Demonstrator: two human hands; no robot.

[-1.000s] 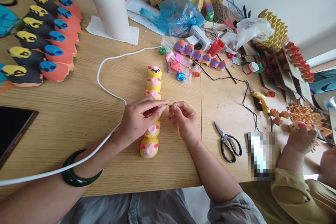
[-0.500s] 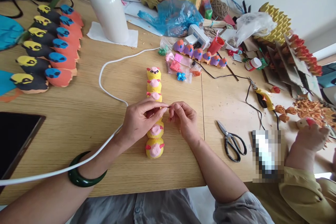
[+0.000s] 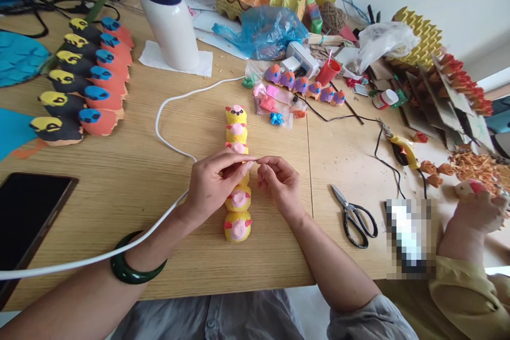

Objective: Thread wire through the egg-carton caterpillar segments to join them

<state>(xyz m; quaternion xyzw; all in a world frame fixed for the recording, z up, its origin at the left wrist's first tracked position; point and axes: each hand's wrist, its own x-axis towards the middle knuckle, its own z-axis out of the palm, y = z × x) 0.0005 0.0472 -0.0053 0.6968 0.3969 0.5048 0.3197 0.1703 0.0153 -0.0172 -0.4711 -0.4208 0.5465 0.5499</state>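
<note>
A row of yellow egg-carton cups [image 3: 238, 227] with pink clay patches and small red side pieces runs lengthwise in front of me. The farthest cup also carries small black marks. Above the middle of this row my left hand [image 3: 213, 183] is closed in a pinch, hiding some cups. My right hand [image 3: 282, 185] is just right of the row with curled fingers, its index fingertip meeting the left fingertips. A tiny dark speck shows where they meet, too small to name.
Scissors [image 3: 354, 218] lie to the right, near a blurred-out device [image 3: 409, 236]. Packets of coloured clay [image 3: 274, 103] and a purple painted carton strip [image 3: 300, 85] lie beyond. A white cable [image 3: 157, 111] crosses on the left. Another person's hand [image 3: 476, 212] is at far right.
My right thumb has drawn slightly back from its index fingertip, while the left hand keeps its pinch. The whole view has shifted a little; the carton row stays put.
</note>
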